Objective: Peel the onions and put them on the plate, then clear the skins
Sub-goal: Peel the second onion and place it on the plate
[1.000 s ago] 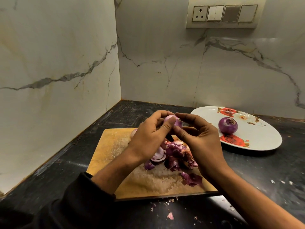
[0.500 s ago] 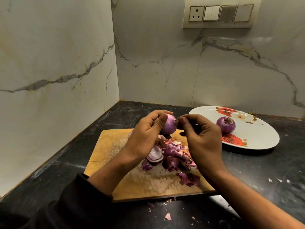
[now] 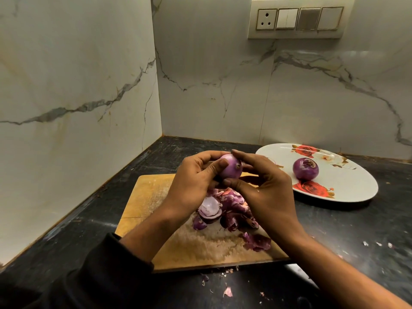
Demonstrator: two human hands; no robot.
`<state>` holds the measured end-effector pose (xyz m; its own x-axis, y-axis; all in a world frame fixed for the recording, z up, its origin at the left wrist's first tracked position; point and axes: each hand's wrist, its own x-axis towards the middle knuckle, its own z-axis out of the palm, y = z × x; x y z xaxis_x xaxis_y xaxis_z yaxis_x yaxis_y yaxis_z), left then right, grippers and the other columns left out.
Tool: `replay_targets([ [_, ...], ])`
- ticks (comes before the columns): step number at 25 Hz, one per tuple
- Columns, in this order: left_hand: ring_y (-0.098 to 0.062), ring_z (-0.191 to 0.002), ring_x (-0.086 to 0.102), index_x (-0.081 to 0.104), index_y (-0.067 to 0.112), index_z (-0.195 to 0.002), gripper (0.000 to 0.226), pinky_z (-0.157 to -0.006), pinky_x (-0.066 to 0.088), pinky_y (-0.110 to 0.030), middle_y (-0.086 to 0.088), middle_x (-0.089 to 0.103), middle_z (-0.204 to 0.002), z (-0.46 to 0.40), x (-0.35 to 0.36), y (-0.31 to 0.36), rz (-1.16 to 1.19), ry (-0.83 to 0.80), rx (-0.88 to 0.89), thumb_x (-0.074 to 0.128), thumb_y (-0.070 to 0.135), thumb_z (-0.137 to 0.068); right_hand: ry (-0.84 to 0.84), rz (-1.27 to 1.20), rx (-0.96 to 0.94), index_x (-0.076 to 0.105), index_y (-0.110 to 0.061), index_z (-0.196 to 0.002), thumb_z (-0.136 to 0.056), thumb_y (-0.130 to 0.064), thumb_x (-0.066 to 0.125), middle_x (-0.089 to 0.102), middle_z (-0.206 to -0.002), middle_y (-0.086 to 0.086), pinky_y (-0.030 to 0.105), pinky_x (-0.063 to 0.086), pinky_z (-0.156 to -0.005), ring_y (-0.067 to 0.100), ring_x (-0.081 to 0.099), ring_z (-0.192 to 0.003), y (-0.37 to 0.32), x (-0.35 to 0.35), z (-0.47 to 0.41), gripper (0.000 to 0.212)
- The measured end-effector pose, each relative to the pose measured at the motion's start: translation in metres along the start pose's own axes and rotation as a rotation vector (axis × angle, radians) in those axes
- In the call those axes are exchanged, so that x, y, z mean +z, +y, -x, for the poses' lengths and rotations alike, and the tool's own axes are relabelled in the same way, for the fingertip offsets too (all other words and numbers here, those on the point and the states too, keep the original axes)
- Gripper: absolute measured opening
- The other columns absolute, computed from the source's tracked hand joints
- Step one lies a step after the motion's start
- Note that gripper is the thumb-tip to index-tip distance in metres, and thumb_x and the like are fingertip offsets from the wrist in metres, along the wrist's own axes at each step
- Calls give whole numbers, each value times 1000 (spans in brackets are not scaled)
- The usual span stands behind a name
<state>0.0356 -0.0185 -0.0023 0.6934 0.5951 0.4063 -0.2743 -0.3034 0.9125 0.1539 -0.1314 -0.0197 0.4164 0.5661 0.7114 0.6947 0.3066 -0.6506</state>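
Onion held between both hands above the board

The left hand (image 3: 196, 181) cupped the onion (image 3: 230, 166), root end facing the right hand (image 3: 265, 190), whose fingertips pinched it; the plate (image 3: 347, 192) lay nearer that hand.

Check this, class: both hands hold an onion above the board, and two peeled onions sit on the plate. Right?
Not quite. The head view shows one onion on the plate, not two. Both hands, left and right, do hold an onion above the board.

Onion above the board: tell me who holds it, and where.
Both hands: left hand cups the onion by its left side; right hand fingertips pinch its right side.
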Motion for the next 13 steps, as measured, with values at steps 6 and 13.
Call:
replay_targets([
  [6,-10,-92,74,73,15,-115,28,-67,60,-23,4,77,-100,-1,-2,-1,-2,102,47,70,16,-87,44,37,-2,66,-15,-128,-75,-20,85,71,-115,-5,23,58,-79,6,67,-103,-1,-1,-1,56],
  [13,-16,-89,75,71,20,-113,26,-64,60,-24,2,77,-99,0,-1,-2,41,63,33,69,16,-87,-45,-238,148,61,-21,-128,-82,-7,78,72,-115,-8,20,57,-85,4,69,-105,-1,2,-1,51],
])
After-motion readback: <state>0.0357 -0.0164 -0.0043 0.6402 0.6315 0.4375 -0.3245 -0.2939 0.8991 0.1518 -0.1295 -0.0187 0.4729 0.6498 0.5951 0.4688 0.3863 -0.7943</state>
